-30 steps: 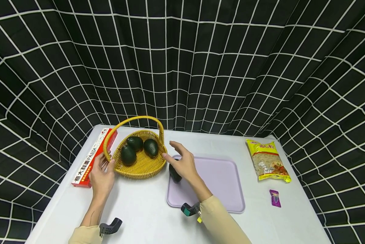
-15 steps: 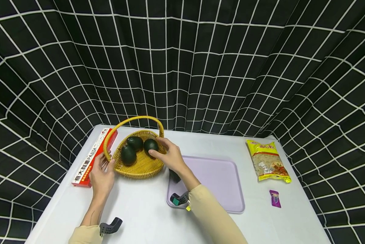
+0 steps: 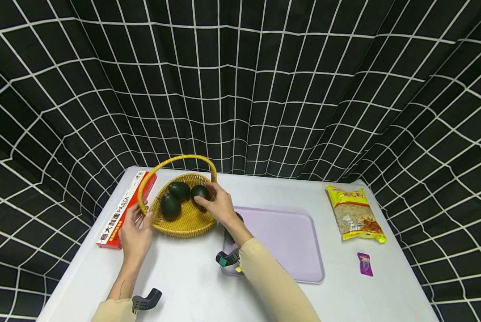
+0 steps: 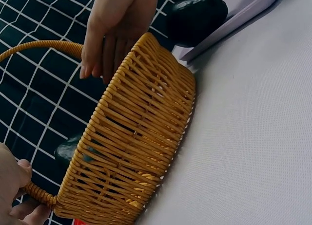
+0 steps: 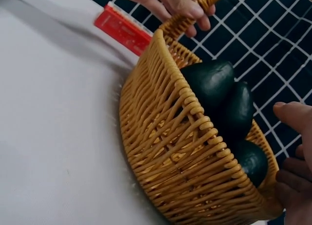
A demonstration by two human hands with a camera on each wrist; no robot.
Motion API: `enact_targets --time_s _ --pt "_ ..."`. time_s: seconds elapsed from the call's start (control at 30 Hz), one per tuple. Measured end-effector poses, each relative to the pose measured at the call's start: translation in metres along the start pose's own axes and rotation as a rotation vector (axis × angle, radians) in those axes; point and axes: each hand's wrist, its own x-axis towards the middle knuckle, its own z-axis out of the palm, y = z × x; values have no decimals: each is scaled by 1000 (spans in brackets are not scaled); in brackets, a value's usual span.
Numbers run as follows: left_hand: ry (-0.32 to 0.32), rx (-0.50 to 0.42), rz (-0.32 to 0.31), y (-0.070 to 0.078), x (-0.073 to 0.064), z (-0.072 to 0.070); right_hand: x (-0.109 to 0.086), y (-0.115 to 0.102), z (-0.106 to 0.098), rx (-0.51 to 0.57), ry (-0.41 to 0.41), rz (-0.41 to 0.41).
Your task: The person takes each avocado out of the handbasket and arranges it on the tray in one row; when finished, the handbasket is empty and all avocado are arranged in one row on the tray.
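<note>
A yellow wicker basket [image 3: 186,227] with a tall arched handle stands at the table's left and holds three dark green avocados. My left hand [image 3: 136,235] grips the foot of its handle, with thumb and fingers on either side in the right wrist view. Over the opposite rim, my right hand [image 3: 221,206] reaches to the right-hand avocado [image 3: 200,192]. Its thumb [image 5: 288,113] stands apart from that fruit in the right wrist view, and its fingers point down into the basket in the left wrist view. Another avocado [image 4: 197,20] lies on the lilac tray [image 3: 280,241], partly hidden by my right forearm in the head view.
Left of the basket lies a red and white pasta box [image 3: 124,210], close to my left hand. On the right are a yellow food bag [image 3: 355,213] and a small purple packet [image 3: 364,264]. A black curtain with white grid lines [image 3: 240,89] surrounds the white table.
From beside the basket's right rim, my right hand has moved left over it to the right-hand avocado. My left hand keeps its grip on the handle, and the basket stays in place.
</note>
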Motion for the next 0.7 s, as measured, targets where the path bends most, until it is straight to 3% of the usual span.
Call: enact_targets --time_s 0.33,0.7 --pt "15 7 26 -2 1 2 6 -1 8 -12 -10 54" --pt "7 40 9 -1 1 1 14 -1 11 -33 -17 31"
